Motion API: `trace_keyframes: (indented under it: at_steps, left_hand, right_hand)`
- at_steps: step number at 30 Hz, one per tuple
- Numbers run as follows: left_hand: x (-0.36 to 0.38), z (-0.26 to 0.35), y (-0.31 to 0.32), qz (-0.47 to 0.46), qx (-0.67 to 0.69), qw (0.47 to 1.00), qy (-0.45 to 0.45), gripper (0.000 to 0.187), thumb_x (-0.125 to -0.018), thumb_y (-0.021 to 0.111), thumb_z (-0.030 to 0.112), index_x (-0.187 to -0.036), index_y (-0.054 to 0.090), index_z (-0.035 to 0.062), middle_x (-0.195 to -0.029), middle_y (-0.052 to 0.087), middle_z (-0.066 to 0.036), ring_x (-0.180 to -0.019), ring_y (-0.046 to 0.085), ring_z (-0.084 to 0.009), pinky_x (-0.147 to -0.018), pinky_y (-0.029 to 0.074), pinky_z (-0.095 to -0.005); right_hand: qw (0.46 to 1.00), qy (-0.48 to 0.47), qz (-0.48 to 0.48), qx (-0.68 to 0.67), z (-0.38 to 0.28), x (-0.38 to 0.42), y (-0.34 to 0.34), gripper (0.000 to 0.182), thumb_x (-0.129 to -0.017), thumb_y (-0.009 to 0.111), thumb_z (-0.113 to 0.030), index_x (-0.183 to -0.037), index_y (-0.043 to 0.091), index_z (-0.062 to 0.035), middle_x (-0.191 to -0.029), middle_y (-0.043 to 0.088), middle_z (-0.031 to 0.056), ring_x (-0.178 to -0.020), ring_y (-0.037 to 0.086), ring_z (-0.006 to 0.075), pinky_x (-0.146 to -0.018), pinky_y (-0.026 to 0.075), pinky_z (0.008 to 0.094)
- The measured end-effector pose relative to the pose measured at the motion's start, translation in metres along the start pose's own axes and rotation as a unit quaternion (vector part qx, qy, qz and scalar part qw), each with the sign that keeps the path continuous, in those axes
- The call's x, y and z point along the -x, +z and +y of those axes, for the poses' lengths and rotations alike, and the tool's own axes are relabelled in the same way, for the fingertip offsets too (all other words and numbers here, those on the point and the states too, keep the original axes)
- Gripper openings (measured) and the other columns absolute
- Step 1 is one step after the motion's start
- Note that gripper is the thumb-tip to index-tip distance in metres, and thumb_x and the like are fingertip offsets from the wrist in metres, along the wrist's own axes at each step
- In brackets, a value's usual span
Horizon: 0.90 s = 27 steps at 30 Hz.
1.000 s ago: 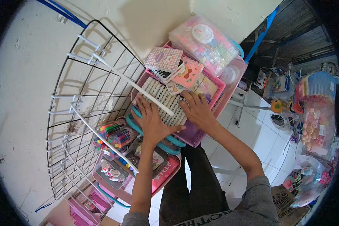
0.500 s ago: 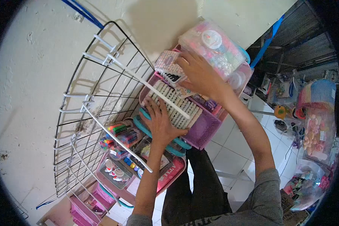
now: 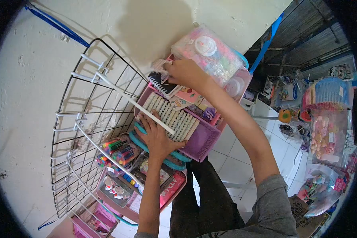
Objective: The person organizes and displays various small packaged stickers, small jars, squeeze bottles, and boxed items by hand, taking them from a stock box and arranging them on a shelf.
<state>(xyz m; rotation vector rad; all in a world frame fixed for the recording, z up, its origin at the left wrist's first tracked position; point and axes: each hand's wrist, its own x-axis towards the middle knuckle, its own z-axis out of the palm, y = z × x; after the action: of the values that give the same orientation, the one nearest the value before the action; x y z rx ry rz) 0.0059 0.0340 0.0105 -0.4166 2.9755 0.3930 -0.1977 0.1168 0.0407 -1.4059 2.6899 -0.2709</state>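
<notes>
Across the lower edge of a row of white spiral-bound notebooks (image 3: 174, 119) in a purple basket (image 3: 204, 139), my left hand (image 3: 154, 137) rests with its fingers spread. Farther up, my right hand (image 3: 184, 73) has its fingers bent round the checked cover of a small spiral notebook (image 3: 160, 65). The cover is lifted. Just below it lies a black notebook with white spiral binding (image 3: 160, 85). Pink and cream small notebooks (image 3: 186, 95) lie beneath my right wrist.
A clear box of pastel items (image 3: 210, 51) stands beyond my right hand. A black wire grid with white rods (image 3: 95, 99) hangs at the left. Pen tubs (image 3: 121, 152) fill a lower tray. Bagged goods (image 3: 325, 135) hang at the right.
The view has shifted, so the basket sits farther left and lower. My right hand has closed on the checked notebook and lifted its cover, showing more of the black notebook. My left hand stays on the notebooks.
</notes>
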Motion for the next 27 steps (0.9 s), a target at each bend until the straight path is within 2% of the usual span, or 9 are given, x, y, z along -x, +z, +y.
trace_keyframes:
  at_steps: [4, 6, 8, 11, 13, 14, 16, 19, 27]
  left_hand:
    - [0.000, -0.002, 0.002, -0.016, 0.008, 1.000, -0.009, 0.135, -0.029, 0.068, 0.064, -0.130, 0.008, -0.0014, -0.134, -0.002, -0.027, -0.125, -0.001, -0.0375, -0.093, 0.003, -0.0588]
    - [-0.001, -0.001, 0.000, -0.027, -0.002, 1.000, -0.010, 0.135, -0.029, 0.068, 0.064, -0.130, 0.007, -0.0013, -0.134, -0.002, -0.027, -0.125, -0.001, -0.0374, -0.092, 0.003, -0.0593]
    - [-0.001, -0.001, 0.000, -0.037, -0.011, 0.999, -0.016, 0.135, -0.030, 0.068, 0.065, -0.130, 0.007, -0.0013, -0.134, -0.002, -0.027, -0.125, -0.002, -0.0373, -0.092, 0.003, -0.0598]
    - [0.001, -0.001, 0.001, -0.014, 0.000, 1.000, -0.005, 0.134, -0.030, 0.069, 0.064, -0.130, 0.006, -0.0005, -0.134, -0.003, -0.027, -0.125, -0.003, -0.0373, -0.091, 0.003, -0.0608]
    - [0.000, -0.001, -0.001, 0.004, 0.037, 0.999, 0.007, 0.130, -0.031, 0.073, 0.054, -0.130, 0.009, -0.0019, -0.132, 0.007, -0.029, -0.125, -0.001, -0.0379, -0.092, -0.002, -0.0609]
    - [0.000, -0.001, 0.000, 0.002, 0.037, 0.999, 0.006, 0.130, -0.031, 0.073, 0.054, -0.130, 0.009, -0.0019, -0.132, 0.007, -0.029, -0.125, -0.001, -0.0379, -0.092, -0.002, -0.0609]
    - [0.000, -0.003, 0.002, -0.005, -0.001, 1.000, 0.005, 0.133, -0.031, 0.069, 0.062, -0.131, 0.005, 0.0009, -0.134, -0.004, -0.026, -0.125, -0.003, -0.0373, -0.091, 0.003, -0.0613]
    - [0.000, -0.001, -0.001, -0.020, -0.001, 1.000, -0.001, 0.133, -0.032, 0.069, 0.062, -0.131, 0.005, 0.0010, -0.134, -0.004, -0.026, -0.126, -0.003, -0.0369, -0.091, 0.003, -0.0616]
    - [0.000, -0.002, 0.002, -0.009, 0.006, 1.000, 0.000, 0.130, -0.033, 0.070, 0.059, -0.130, 0.007, -0.0007, -0.133, 0.003, -0.028, -0.125, -0.001, -0.0382, -0.091, 0.002, -0.0612]
  right_hand:
    - [0.994, 0.017, 0.106, 0.021, -0.001, 0.014, -0.001, 0.022, -0.071, 0.053, -0.016, -0.088, 0.052, -0.0024, -0.073, 0.059, 0.0114, -0.065, 0.058, 0.0323, -0.054, 0.047, 0.0365]
    - [0.983, 0.082, 0.157, -0.057, 0.000, 0.034, -0.014, 0.022, -0.070, 0.053, -0.010, -0.090, 0.053, -0.0025, -0.076, 0.059, 0.0138, -0.070, 0.058, 0.0317, -0.058, 0.046, 0.0377]
    - [0.952, 0.050, 0.223, -0.202, 0.007, 0.065, -0.022, 0.030, -0.065, 0.056, -0.004, -0.095, 0.055, -0.0043, -0.076, 0.059, 0.0130, -0.074, 0.058, 0.0292, -0.062, 0.046, 0.0371]
    - [0.927, 0.013, 0.266, -0.262, 0.013, 0.116, -0.053, 0.031, -0.063, 0.058, -0.001, -0.094, 0.058, -0.0050, -0.076, 0.059, 0.0102, -0.077, 0.057, 0.0260, -0.066, 0.045, 0.0337]
    - [0.928, -0.038, 0.151, -0.339, 0.021, 0.143, -0.057, 0.028, -0.061, 0.059, 0.002, -0.087, 0.062, -0.0074, -0.081, 0.058, 0.0071, -0.080, 0.057, 0.0215, -0.068, 0.045, 0.0295]
    - [0.928, -0.038, 0.150, -0.339, 0.017, 0.150, -0.057, 0.028, -0.061, 0.059, 0.002, -0.087, 0.062, -0.0074, -0.081, 0.058, 0.0071, -0.080, 0.057, 0.0215, -0.068, 0.045, 0.0295]
    - [0.910, -0.071, -0.039, -0.407, 0.006, 0.164, -0.055, 0.029, -0.059, 0.060, 0.003, -0.085, 0.063, -0.0082, -0.086, 0.057, 0.0061, -0.081, 0.056, 0.0188, -0.068, 0.045, 0.0291]
    - [0.910, -0.061, -0.122, -0.392, -0.012, 0.172, -0.025, 0.033, -0.057, 0.059, 0.005, -0.086, 0.063, -0.0097, -0.086, 0.055, 0.0055, -0.079, 0.055, 0.0188, -0.067, 0.045, 0.0306]
    - [0.928, -0.078, -0.087, -0.353, -0.022, 0.161, 0.016, 0.029, -0.060, 0.056, 0.002, -0.085, 0.063, -0.0104, -0.082, 0.054, 0.0055, -0.080, 0.053, 0.0219, -0.069, 0.045, 0.0314]
